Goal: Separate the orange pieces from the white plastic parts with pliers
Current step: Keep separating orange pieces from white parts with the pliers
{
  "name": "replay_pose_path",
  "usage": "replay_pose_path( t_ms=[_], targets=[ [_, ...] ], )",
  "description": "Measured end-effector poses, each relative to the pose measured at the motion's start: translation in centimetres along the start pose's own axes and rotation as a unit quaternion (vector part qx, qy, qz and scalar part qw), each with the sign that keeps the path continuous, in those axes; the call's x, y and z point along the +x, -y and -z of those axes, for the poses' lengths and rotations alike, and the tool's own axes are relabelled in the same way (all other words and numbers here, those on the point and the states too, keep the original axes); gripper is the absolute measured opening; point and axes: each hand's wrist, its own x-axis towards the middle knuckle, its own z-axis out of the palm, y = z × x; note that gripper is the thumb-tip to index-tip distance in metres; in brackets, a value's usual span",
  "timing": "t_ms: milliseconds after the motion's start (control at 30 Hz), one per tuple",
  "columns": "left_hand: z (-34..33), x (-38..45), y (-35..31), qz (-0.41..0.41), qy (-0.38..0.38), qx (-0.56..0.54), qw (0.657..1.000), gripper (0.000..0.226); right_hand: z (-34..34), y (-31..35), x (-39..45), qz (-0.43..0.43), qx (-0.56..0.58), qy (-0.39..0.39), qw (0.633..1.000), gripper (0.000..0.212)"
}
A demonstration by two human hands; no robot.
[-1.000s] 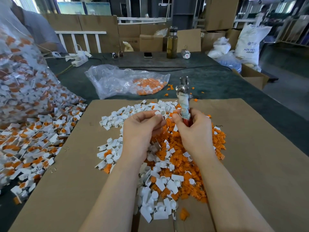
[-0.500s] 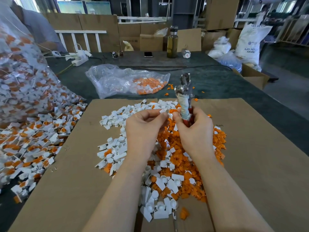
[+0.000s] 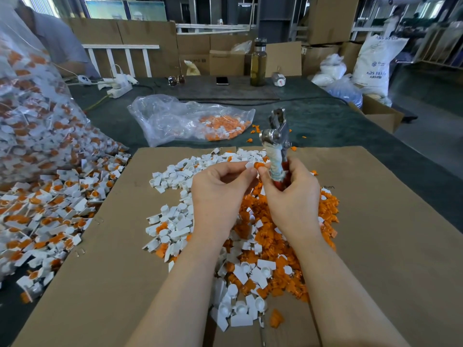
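Observation:
My right hand [image 3: 292,194] grips the pliers [image 3: 276,144] upright by their taped, red handles, the metal jaws pointing up and away. Its thumb and forefinger also touch a small orange piece [image 3: 258,165]. My left hand [image 3: 220,186] pinches the white plastic part [image 3: 249,165] that this orange piece sits against. Below both hands, on brown cardboard [image 3: 375,234], lies a heap of orange pieces [image 3: 280,236] mixed with white parts [image 3: 175,221]. Whether the orange piece and the white part are joined or apart I cannot tell.
Unsorted white-and-orange parts [image 3: 50,209] spill at the left from a big clear bag [image 3: 30,116]. A smaller clear bag [image 3: 185,118] holding orange pieces lies beyond the cardboard. Farther back stand a bottle [image 3: 258,62], a phone [image 3: 222,80], a power strip [image 3: 117,83] and boxes. A person sits far left.
Both hands have risen and moved a little away from me above the heap. The white part with its orange piece now shows between the fingertips. The pliers stay upright.

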Motion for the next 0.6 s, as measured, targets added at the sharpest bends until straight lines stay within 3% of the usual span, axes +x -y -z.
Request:
replay_pose_path(
  t_ms=[267, 600],
  targets=[
    [0.18, 0.08, 0.2, -0.066, 0.009, 0.081, 0.994, 0.029, -0.1, 0.13, 0.14, -0.021, -0.004, 0.024, 1.0, 0.014],
    [-0.09, 0.06, 0.46, -0.083, -0.009, 0.089, 0.993, 0.026, 0.37, -0.05, 0.4, -0.033, 0.02, 0.078, 0.996, 0.01]
  ],
)
